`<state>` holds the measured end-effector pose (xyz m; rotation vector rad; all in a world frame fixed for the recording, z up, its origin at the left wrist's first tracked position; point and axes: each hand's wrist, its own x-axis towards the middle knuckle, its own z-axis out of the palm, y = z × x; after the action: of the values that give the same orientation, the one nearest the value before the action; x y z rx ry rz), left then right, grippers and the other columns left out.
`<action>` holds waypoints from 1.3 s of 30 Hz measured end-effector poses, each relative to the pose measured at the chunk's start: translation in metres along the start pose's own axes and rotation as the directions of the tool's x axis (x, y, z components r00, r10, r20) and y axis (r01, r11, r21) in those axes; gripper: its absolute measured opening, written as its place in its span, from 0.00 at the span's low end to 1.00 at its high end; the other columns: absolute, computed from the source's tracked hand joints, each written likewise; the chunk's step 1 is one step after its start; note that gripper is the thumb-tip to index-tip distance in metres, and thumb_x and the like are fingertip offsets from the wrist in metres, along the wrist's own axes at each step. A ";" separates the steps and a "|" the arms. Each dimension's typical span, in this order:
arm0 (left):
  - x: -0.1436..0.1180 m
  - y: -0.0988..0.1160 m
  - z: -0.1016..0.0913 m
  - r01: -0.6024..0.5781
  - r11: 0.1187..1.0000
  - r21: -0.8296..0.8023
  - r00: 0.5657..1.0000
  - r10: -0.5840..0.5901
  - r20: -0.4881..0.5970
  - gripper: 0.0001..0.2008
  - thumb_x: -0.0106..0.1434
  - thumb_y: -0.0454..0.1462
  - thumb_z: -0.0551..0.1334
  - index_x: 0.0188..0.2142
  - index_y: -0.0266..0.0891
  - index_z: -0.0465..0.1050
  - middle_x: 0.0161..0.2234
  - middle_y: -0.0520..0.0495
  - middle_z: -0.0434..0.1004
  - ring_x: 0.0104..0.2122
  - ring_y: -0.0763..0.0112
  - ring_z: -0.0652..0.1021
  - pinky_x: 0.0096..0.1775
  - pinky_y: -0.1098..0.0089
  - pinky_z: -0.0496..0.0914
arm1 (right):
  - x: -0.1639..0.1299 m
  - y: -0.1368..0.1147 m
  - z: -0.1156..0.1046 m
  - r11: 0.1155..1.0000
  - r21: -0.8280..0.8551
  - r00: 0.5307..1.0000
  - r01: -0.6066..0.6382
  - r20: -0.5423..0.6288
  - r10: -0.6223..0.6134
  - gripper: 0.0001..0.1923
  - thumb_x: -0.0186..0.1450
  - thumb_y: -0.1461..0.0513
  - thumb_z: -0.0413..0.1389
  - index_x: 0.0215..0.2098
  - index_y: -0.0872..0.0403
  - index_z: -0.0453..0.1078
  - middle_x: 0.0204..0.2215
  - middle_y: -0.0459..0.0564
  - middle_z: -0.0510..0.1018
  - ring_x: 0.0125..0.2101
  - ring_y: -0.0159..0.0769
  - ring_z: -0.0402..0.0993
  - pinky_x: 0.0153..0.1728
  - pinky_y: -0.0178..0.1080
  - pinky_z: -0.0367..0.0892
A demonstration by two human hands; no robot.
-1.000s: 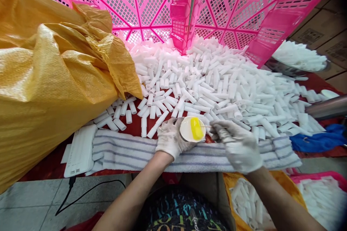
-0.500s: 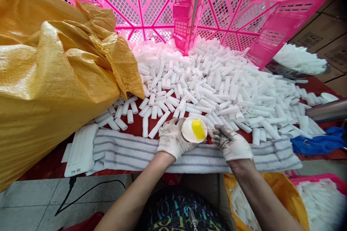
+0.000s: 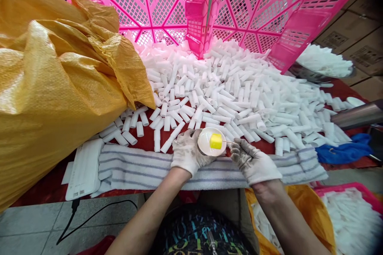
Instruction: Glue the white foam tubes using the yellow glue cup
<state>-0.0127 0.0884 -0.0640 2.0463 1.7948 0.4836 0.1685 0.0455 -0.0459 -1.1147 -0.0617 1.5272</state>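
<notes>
Nearest, at the lower right of the frame, an open yellow sack holds white tubes, with more in a pink basket beside it, so part of the stock is bagged or boxed. Just above, a striped towel lies along the front edge of the bench, and over it, at the centre of the frame, the handwork seems to be in mid-course: a yellow block sits within the rim of a small white cup, not lifted clear, and a thin stick runs to the block's right edge; whether it goes in cannot be told. The gloved left hand is curled around the cup's left side, gripping it; the gloved right hand is partly closed, pinching the stick's outer end between thumb and fingertips. Neither hand holds a tube. Beyond them, a large heap of loose tubes spreads across the middle of the frame, and these look left to deal with. A second yellow sack bulges at the left. Farther back, a heaped metal bowl stands at the right, and two pink crates line the top, tipped open toward the heap.
</notes>
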 end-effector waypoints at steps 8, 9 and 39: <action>0.000 -0.001 0.003 -0.006 1.000 0.013 1.000 0.006 -0.011 0.47 0.34 0.69 0.60 0.52 0.53 0.65 0.49 0.44 0.68 0.46 0.52 0.70 0.47 0.55 0.62 | 0.005 0.007 -0.004 0.999 -0.029 0.999 0.016 0.048 -0.014 0.05 0.60 0.68 0.55 0.31 0.58 0.74 0.26 0.52 0.79 0.26 0.32 0.77 0.26 0.32 0.76; 0.000 -0.001 0.002 0.001 1.000 0.012 1.000 -0.001 -0.004 0.46 0.35 0.69 0.60 0.52 0.53 0.65 0.49 0.44 0.68 0.45 0.52 0.71 0.47 0.55 0.62 | 0.005 0.007 -0.002 0.998 -0.046 0.998 0.044 0.050 -0.042 0.04 0.59 0.67 0.56 0.31 0.58 0.74 0.26 0.52 0.79 0.25 0.32 0.77 0.26 0.32 0.75; 0.003 -0.001 0.000 -0.009 0.997 0.074 0.999 0.006 0.044 0.45 0.37 0.63 0.65 0.54 0.51 0.65 0.51 0.44 0.67 0.47 0.52 0.70 0.49 0.57 0.62 | 0.003 -0.002 0.051 0.676 -0.584 0.848 0.449 0.041 -0.528 0.17 0.56 0.51 0.61 0.29 0.57 0.66 0.14 0.43 0.71 0.14 0.28 0.69 0.14 0.27 0.66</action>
<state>-0.0127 0.0915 -0.0643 2.0971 1.8057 0.3765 0.1365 0.0750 -0.0185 -1.5231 -0.7301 0.9451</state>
